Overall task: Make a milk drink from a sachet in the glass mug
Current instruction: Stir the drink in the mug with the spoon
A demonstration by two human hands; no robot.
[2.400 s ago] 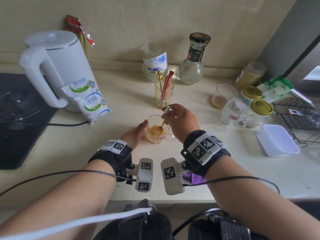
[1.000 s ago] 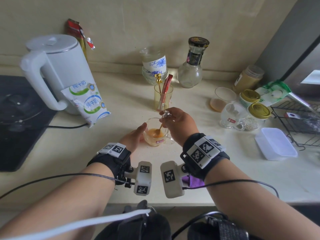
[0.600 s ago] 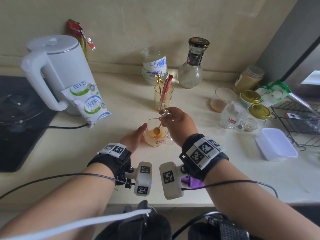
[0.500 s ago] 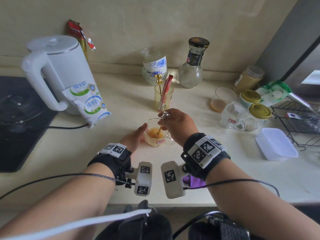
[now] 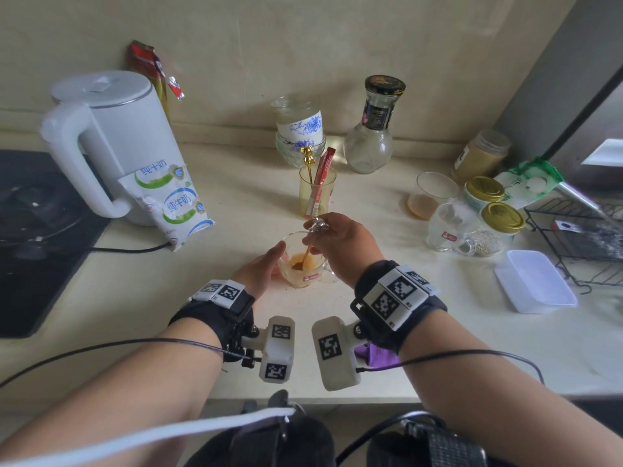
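The glass mug (image 5: 305, 276) stands on the counter in the middle of the view, with an orange-brown liquid inside. My left hand (image 5: 261, 269) wraps the mug's left side and holds it. My right hand (image 5: 340, 242) pinches the top of a gold spoon (image 5: 307, 256) whose bowl dips into the liquid. A red sachet (image 5: 319, 183) stands in a yellow glass (image 5: 317, 197) just behind the mug, beside another gold spoon. Two milk pouches (image 5: 172, 202) lean against the white kettle (image 5: 111, 143) at the left.
A black hob (image 5: 30, 237) lies at the far left. Stacked blue-and-white cups (image 5: 300, 129) and a glass bottle (image 5: 374, 129) stand by the wall. Jars, glasses, a clear lidded box (image 5: 534, 281) and a wire rack (image 5: 586, 241) crowd the right side.
The spoon has shifted around inside the mug as my right hand stirs, and the liquid now shows a darker centre. My left hand stays on the mug.
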